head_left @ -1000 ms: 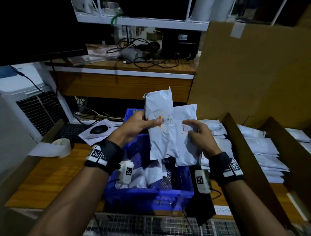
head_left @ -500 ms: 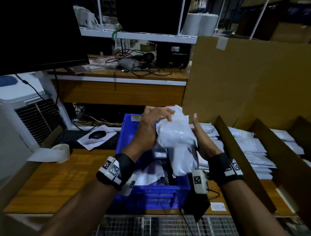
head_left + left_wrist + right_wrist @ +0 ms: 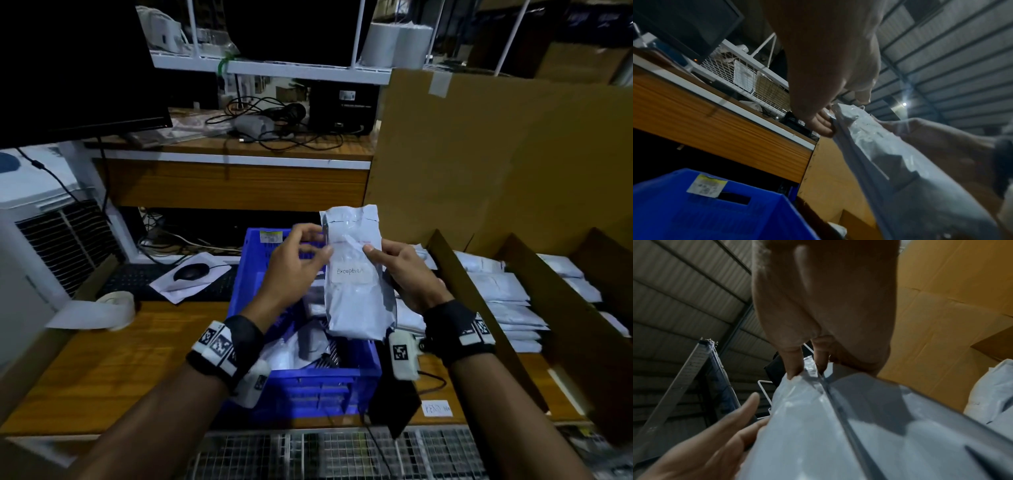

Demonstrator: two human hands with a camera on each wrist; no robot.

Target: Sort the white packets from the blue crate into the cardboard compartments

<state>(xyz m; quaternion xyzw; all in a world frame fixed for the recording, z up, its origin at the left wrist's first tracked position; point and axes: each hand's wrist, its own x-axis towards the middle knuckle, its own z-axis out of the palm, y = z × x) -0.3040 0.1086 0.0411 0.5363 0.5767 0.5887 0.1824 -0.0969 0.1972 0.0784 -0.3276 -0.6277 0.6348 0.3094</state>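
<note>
crate (image 3: 310, 383) on desk (image 3: 102, 359), centre | packets in it | cardboard compartments (image 3: 534, 294) just right, packets stacked inside | tape roll (image 3: 116, 308), mouse (image 3: 191, 272) left | shelf (image 3: 239, 147) far

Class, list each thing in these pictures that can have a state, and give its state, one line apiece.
White plastic packet labelled "Exception": held upright above the crate, sealed.
Left hand: pinches the packet's left edge.
Right hand: grips the packet's right edge.
Blue plastic crate: open, packets inside.
Cardboard compartments: open, stacked with white packets.
Black monitor: screen dark.
Roll of tape: partly unrolled.
</note>
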